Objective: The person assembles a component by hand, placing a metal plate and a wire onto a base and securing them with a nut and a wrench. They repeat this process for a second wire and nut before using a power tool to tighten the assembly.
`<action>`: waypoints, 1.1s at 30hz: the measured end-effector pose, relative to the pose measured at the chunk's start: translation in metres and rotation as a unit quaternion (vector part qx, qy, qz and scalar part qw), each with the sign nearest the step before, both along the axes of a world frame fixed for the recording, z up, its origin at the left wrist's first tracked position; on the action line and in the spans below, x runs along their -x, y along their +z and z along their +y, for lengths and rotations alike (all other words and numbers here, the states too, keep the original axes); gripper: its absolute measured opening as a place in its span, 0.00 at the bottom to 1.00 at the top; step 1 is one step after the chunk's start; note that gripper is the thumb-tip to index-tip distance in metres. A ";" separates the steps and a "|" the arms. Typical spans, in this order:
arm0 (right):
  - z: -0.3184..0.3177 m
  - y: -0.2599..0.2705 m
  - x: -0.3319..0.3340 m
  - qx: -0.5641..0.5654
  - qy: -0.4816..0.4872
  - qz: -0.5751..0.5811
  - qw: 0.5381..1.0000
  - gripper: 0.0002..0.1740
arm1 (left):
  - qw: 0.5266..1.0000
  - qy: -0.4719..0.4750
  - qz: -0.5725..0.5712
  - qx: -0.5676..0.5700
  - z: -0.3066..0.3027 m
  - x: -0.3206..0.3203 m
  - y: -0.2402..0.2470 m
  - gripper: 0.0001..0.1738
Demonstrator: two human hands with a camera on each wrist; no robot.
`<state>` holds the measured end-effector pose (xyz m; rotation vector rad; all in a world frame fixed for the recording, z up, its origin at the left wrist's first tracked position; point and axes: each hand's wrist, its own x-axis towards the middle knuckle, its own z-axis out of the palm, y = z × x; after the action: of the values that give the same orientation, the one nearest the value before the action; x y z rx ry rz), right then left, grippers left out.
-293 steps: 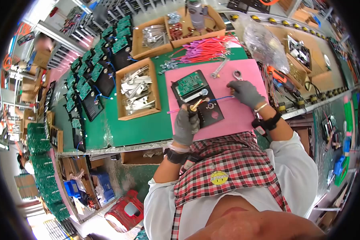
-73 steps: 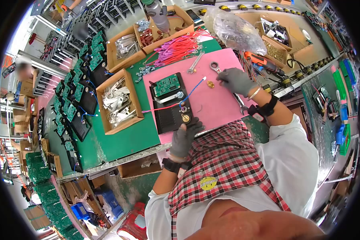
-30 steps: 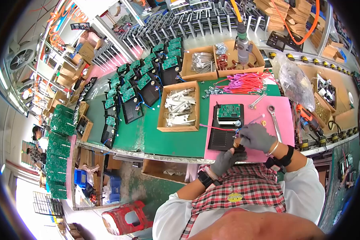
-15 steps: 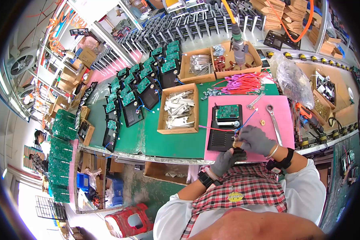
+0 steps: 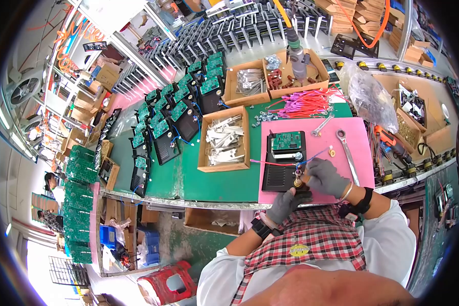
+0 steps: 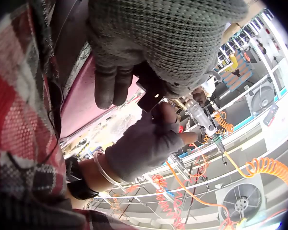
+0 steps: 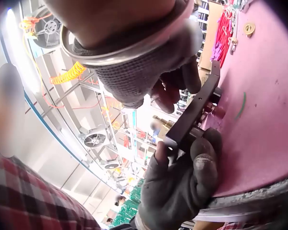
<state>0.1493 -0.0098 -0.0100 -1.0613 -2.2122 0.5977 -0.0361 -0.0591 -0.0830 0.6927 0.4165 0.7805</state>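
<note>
My left hand grips the near right edge of a black vented panel, thumb on top and fingers beneath in the right wrist view. A green circuit board sits on the panel's far part. Beside my left thumb a brass fitting stands on the panel; its threaded stud shows from the side. My right hand is close to this fitting, fingers curled and bare fingertips near the stud; I cannot tell whether they pinch anything. A red wire and a blue wire meet on the panel.
On the pink mat lie a ratchet ring spanner, a smaller spanner and a brass nut. A cardboard box of metal strips stands left. Red and purple wires lie behind, with finished-looking black panels further left.
Since 2.4 s ago, my right hand has left the ratchet spanner and come to the brass fitting. My left hand has taken hold of the panel edge. Lately the hands barely move.
</note>
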 end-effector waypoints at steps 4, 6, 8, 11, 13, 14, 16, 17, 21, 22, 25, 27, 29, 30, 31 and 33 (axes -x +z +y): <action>-0.002 -0.003 0.008 -0.085 0.020 0.010 0.996 0.14 | 1.000 0.009 0.003 -0.013 -0.001 -0.002 0.006 0.32; 0.001 -0.003 0.000 -0.013 -0.002 0.001 1.000 0.14 | 1.000 0.005 0.012 0.000 -0.001 0.000 0.002 0.31; 0.002 -0.006 0.000 -0.019 0.002 -0.008 1.000 0.14 | 1.000 0.013 0.011 -0.011 -0.001 -0.001 0.004 0.31; 0.001 -0.011 0.005 -0.036 0.018 -0.021 0.999 0.12 | 1.000 0.006 0.015 -0.006 -0.002 0.000 -0.002 0.31; 0.005 -0.010 -0.004 0.099 0.003 -0.033 0.995 0.12 | 1.000 0.007 0.026 0.000 -0.001 0.001 -0.001 0.32; 0.007 -0.008 -0.003 0.046 0.021 -0.033 0.998 0.12 | 0.999 0.012 0.034 0.005 -0.001 0.001 0.001 0.33; 0.002 -0.002 0.005 -0.048 0.041 -0.035 0.997 0.11 | 0.998 0.015 0.053 0.012 -0.004 0.000 0.002 0.34; -0.001 -0.011 0.006 -0.073 0.032 -0.081 0.993 0.11 | 0.998 0.013 0.065 0.013 -0.004 0.001 -0.001 0.34; -0.009 -0.020 0.012 -0.066 -0.032 -0.073 0.995 0.11 | 0.984 -0.002 0.162 -0.068 -0.001 0.005 -0.007 0.36; -0.012 -0.019 0.015 -0.070 -0.048 -0.083 0.993 0.12 | 0.977 0.008 0.189 -0.099 -0.001 0.005 -0.011 0.35; -0.014 -0.013 0.019 -0.062 -0.064 -0.105 0.990 0.13 | 0.971 0.032 0.210 -0.106 -0.001 0.003 -0.005 0.32; -0.013 -0.014 0.015 -0.056 -0.051 -0.093 0.993 0.13 | 0.981 -0.003 0.180 -0.066 0.001 0.006 0.001 0.34; -0.011 -0.014 0.004 -0.028 -0.025 -0.060 0.997 0.12 | 0.989 -0.016 0.142 -0.036 0.002 0.003 0.011 0.39; -0.010 -0.013 -0.003 -0.015 -0.010 -0.045 0.999 0.12 | 0.984 0.009 0.164 -0.063 0.000 0.005 0.016 0.39; -0.011 -0.009 -0.015 -0.035 -0.019 -0.011 0.999 0.12 | 0.978 0.033 0.185 -0.090 -0.002 0.011 0.022 0.39; -0.010 -0.015 -0.051 0.013 -0.113 -0.018 0.993 0.14 | 0.953 0.138 0.235 -0.134 -0.005 0.019 0.034 0.38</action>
<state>0.2004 -0.0196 -0.0246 -1.3235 -2.0806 0.5112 -0.0551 -0.0640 -0.0490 1.0975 0.8646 0.9445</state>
